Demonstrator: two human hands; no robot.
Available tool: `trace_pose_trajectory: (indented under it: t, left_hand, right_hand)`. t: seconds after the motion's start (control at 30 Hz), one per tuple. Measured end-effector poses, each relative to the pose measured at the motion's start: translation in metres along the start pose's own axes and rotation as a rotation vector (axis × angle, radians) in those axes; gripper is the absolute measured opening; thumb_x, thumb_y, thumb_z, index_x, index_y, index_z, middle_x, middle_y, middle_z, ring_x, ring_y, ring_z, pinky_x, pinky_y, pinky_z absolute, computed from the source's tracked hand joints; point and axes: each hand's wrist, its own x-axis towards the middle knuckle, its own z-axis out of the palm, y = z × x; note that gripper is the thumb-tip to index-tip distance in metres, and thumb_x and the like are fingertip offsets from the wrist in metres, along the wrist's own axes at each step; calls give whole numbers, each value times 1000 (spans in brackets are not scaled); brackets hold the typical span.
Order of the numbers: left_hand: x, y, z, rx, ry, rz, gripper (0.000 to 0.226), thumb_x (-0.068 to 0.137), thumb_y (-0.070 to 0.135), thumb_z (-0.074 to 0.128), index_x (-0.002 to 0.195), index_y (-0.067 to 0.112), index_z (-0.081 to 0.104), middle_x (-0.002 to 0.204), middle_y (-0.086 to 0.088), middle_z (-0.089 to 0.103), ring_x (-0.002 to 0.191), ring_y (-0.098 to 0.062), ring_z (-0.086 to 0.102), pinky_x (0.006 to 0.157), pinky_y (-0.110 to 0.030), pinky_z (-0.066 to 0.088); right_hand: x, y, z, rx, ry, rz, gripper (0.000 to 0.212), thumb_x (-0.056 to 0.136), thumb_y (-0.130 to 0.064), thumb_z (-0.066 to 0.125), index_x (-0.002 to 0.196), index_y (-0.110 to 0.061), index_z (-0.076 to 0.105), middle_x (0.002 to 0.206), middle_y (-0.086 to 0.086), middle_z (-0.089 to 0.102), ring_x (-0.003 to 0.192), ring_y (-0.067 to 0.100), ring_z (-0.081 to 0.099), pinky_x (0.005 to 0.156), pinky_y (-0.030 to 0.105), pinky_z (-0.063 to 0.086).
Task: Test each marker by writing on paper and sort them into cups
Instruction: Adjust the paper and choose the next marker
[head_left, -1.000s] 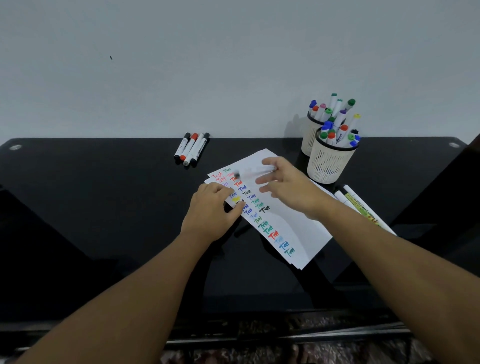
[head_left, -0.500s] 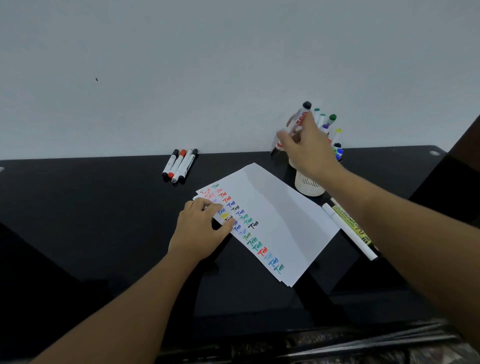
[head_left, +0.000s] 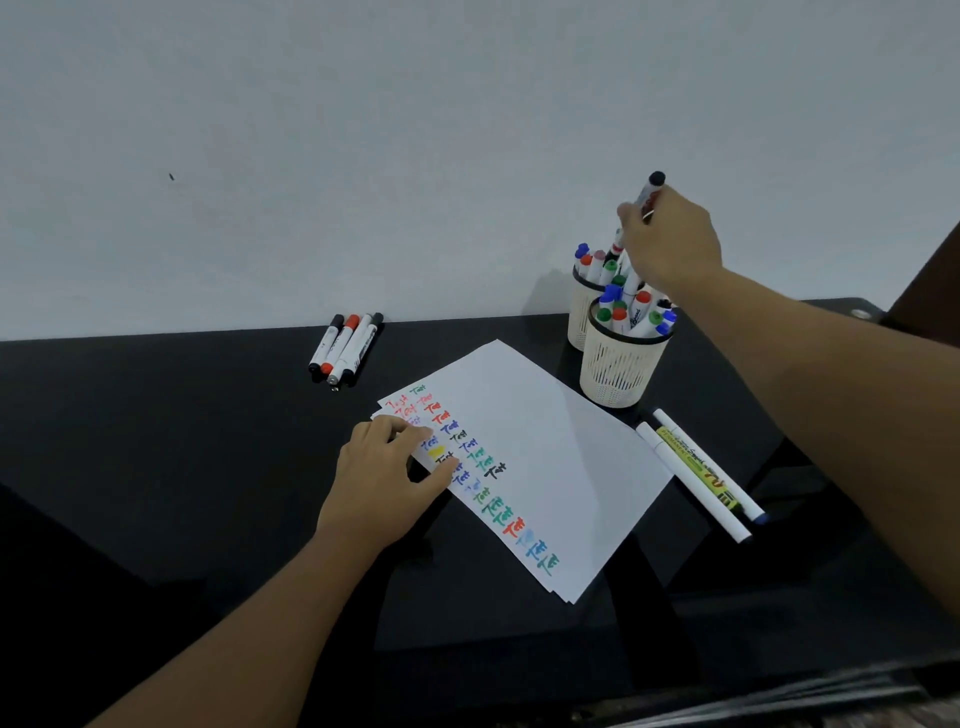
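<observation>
Black-capped marker stands steeply tilted, cap up, in the right hand, whose fingers grasp its barrel directly above the rear cup; my guess is it drops there, tail first. The front cup sits just nearer. The left hand, fingers loosely flat, presses the paper. Four markers lie well to the left on the glossy black table, against a plain pale wall.
</observation>
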Motion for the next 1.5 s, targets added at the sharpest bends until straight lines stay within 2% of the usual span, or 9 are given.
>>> trace_pose_trajectory:
  t: [0.17,0.47,0.6,0.77,0.9,1.07,1.27,1.4,1.5]
  left_hand:
    - [0,0,-1,-1,-2,0,72,79,76,45,128,29,67,117,15,48,113,-10,40,102,-37,40]
    - [1,1,-2,-1,-11,-7,70,80,75,47,129,28,66,119,15,49,115,-9,39,103,-38,40]
    - [1,0,-2,2,-9,-1,58,87,65,63,131,27,65,121,14,49,116,-10,39,105,-40,40]
    - [0,1,-3,-2,-7,-8,58,87,63,64,131,26,65,121,14,49,116,-9,38,105,-38,39]
    - [-1,3,-4,-42,-1,-28,56,88,60,66,130,23,66,120,13,52,115,-9,40,105,-37,40]
    - [-3,0,-1,-110,41,-31,49,86,53,72,121,19,71,115,12,57,111,-10,44,97,-40,49]
    - [-2,-1,-1,-133,54,-53,32,90,40,71,115,21,73,112,12,59,106,-8,44,95,-37,49]
    - [0,0,-7,-166,49,-121,29,95,34,67,120,19,71,119,9,61,107,-8,48,84,-16,39]
    - [9,0,-16,-258,56,-201,27,96,30,66,120,19,70,110,6,65,102,-9,58,88,-25,50]
  right_hand:
    - [2,7,4,-43,-82,23,40,101,-41,58,131,-16,47,110,7,63,99,33,62,97,54,50]
    - [9,15,12,-177,-197,68,51,95,-63,55,102,-15,68,89,4,68,89,29,67,93,49,53]
    - [-3,8,11,-246,-21,-52,44,103,-51,51,132,-22,65,130,8,63,122,32,58,102,48,42]
    - [-54,-27,15,-79,163,-281,22,103,-37,49,111,-24,65,102,2,65,99,28,60,88,43,39]
    - [-123,-47,51,64,-147,-382,17,101,-34,53,110,-26,64,93,-3,68,86,21,63,75,38,51]
    - [-182,-25,108,-55,-577,-392,38,106,-39,49,143,-32,55,138,0,58,125,20,54,103,40,48]
    - [-200,-4,121,-18,-583,-377,43,107,-39,48,148,-27,54,152,-3,50,138,17,41,112,27,29]
    - [-205,-2,122,-12,-560,-359,45,108,-43,46,150,-29,53,156,-5,46,142,14,38,115,28,28]
    - [-204,-1,121,-13,-560,-350,45,108,-45,44,150,-31,52,157,-7,45,143,13,37,115,27,27]
